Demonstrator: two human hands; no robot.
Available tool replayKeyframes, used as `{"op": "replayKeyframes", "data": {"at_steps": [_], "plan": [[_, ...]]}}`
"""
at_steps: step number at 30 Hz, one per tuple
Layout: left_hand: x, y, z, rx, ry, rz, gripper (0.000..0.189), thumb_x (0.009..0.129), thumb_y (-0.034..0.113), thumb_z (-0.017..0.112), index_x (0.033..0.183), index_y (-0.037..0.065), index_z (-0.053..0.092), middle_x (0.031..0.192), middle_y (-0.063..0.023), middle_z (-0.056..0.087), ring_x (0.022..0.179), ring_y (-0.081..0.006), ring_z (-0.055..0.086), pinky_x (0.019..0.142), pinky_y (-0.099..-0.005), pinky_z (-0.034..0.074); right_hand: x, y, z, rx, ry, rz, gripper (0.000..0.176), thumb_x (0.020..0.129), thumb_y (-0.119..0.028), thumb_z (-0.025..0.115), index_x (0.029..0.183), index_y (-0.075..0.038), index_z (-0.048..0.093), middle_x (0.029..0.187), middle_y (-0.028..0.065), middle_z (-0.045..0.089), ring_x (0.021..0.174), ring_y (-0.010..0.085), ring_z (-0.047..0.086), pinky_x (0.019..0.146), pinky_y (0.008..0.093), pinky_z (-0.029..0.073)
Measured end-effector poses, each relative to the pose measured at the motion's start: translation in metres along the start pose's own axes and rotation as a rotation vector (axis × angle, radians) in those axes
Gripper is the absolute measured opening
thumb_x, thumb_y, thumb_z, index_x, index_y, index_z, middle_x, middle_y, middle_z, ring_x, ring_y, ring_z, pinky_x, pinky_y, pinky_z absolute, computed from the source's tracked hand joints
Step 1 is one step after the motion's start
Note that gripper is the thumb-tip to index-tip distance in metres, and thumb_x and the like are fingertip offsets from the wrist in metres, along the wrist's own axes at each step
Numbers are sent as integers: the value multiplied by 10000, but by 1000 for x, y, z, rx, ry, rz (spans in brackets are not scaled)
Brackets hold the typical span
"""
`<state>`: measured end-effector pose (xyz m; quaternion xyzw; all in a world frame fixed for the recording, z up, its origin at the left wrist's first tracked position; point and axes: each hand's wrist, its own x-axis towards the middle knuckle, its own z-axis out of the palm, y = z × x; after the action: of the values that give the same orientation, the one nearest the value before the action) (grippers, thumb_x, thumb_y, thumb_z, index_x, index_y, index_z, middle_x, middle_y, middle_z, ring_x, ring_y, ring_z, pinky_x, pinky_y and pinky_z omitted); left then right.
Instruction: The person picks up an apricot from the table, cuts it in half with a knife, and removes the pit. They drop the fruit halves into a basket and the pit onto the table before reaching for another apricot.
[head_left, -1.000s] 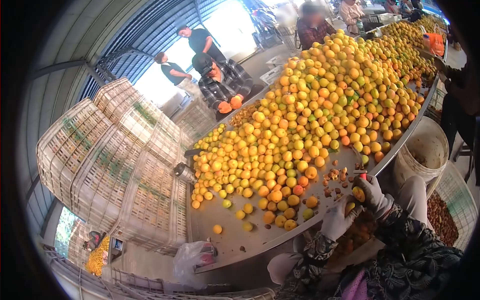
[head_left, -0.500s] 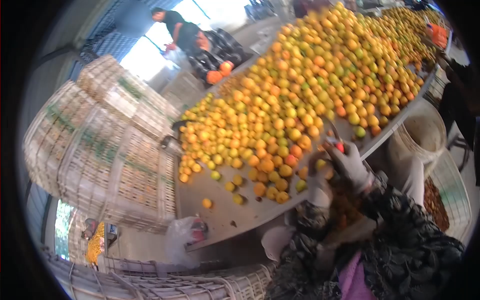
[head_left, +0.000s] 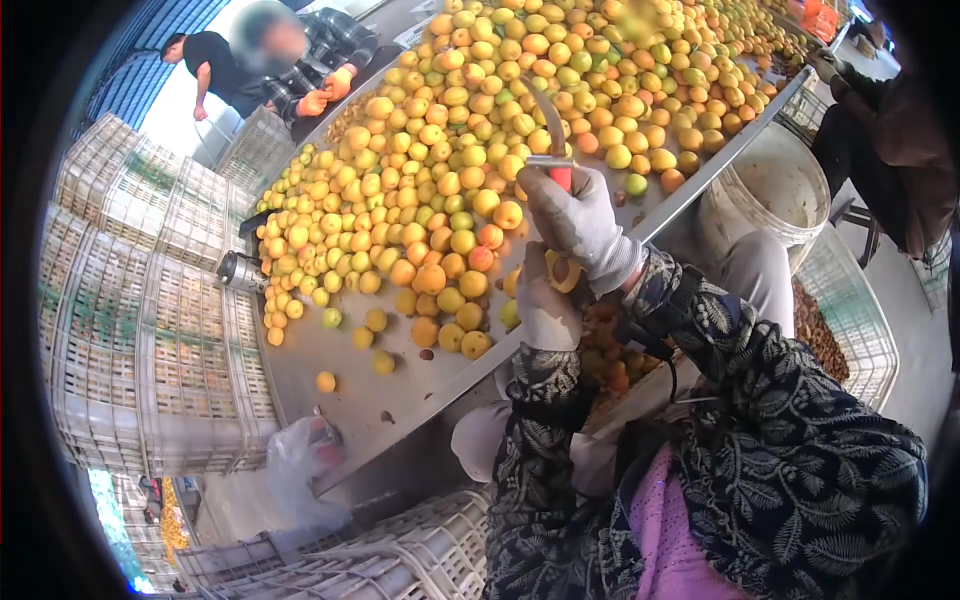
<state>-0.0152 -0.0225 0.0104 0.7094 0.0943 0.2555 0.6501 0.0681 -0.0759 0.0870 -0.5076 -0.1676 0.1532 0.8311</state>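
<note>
My right hand (head_left: pixel 578 222), in a grey glove, grips a knife (head_left: pixel 552 135) with a red handle, its curved blade pointing up over the fruit. My left hand (head_left: pixel 545 300), also gloved, holds an opened apricot (head_left: pixel 562 272) just below the right hand, at the near edge of the metal table (head_left: pixel 340 385). A large heap of yellow and orange apricots (head_left: pixel 450 150) covers the table beyond both hands. Pitted fruit (head_left: pixel 605 350) lies in a tray on my lap beneath the hands.
A white bucket (head_left: pixel 775 185) stands right of my knee, beside a basket of pits (head_left: pixel 835 330). Stacked white crates (head_left: pixel 140 310) rise on the left. Other people work at the table's far side (head_left: pixel 300 60) and right (head_left: pixel 890 140). A plastic bag (head_left: pixel 300 460) hangs below the table.
The view has tilted down and closer. My right hand lifted the knife so the blade now points up. My left hand still holds the apricot, now below the right hand.
</note>
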Motion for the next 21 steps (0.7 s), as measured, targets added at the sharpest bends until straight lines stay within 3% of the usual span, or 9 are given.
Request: {"op": "replayKeyframes", "data": {"at_steps": [2, 4, 6, 8, 11, 13, 17, 20, 21], "plan": [[3, -7, 2, 69, 37, 5, 229, 954, 198, 452, 1078, 23, 533, 929, -65, 607, 839, -174, 591, 745, -300, 491, -5, 1, 3, -68, -55, -79, 254, 865, -240, 646, 921, 8, 660, 690, -36, 573, 599, 33, 492, 521, 206, 392], [10, -18, 4, -459, 205, -348, 235, 950, 182, 466, 1102, 19, 541, 960, -76, 613, 863, -155, 585, 751, -293, 485, -4, 11, 2, -95, -52, -82, 248, 863, -243, 648, 927, -4, 662, 714, -30, 587, 623, 35, 506, 533, 216, 402], [8, -25, 7, -591, 249, -340, 259, 954, 185, 457, 1128, 10, 536, 979, -78, 612, 891, -155, 588, 775, -290, 485, -5, 9, 5, -77, -104, -34, 214, 896, -201, 617, 752, -42, 611, 631, -60, 530, 550, 18, 450, 491, 195, 360], [5, -38, 6, -720, 295, -325, 283, 958, 187, 447, 1154, 1, 531, 998, -80, 611, 920, -155, 590, 798, -287, 486, -6, 0, 7, -61, -204, 29, 216, 888, -195, 621, 735, -44, 609, 628, -56, 529, 558, 21, 457, 496, 199, 363], [-2, -33, -5, -554, 157, -210, 350, 944, 208, 478, 1215, -11, 509, 1052, -91, 608, 983, -160, 594, 830, -284, 493, -2, 5, 3, -54, -392, 96, 182, 869, -198, 636, 786, -36, 626, 642, -48, 534, 567, 29, 465, 500, 201, 364], [-11, 31, -16, 499, -121, 43, 405, 918, 234, 529, 1250, 6, 494, 1116, -91, 603, 1039, -197, 598, 862, -311, 500, -2, 2, 3, -25, -529, 151, 182, 863, -202, 644, 837, -22, 636, 654, -42, 536, 550, 33, 465, 481, 199, 351], [-4, 5, -22, 588, -206, 113, 429, 896, 242, 561, 1260, 25, 495, 1193, -82, 585, 1056, -248, 596, 860, -349, 507, 1, 12, 0, -3, -638, 211, 182, 861, -201, 647, 825, -24, 631, 653, -35, 539, 530, 41, 467, 462, 203, 349], [2, 13, -14, 599, -193, 82, 448, 888, 265, 576, 1266, 38, 496, 1217, -82, 580, 1048, -286, 594, 883, -370, 497, 12, 27, -6, 65, -456, 273, 183, 870, -204, 640, 814, -30, 628, 653, -30, 548, 539, 46, 484, 469, 209, 362], [12, -8, -2, -175, 20, -254, 464, 890, 300, 577, 1263, 37, 495, 1187, -96, 588, 1034, -289, 596, 885, -369, 494, 10, 28, -2, 41, -253, 204, 188, 873, -208, 636, 817, -28, 630, 652, -28, 552, 553, 49, 495, 484, 211, 373]]}}
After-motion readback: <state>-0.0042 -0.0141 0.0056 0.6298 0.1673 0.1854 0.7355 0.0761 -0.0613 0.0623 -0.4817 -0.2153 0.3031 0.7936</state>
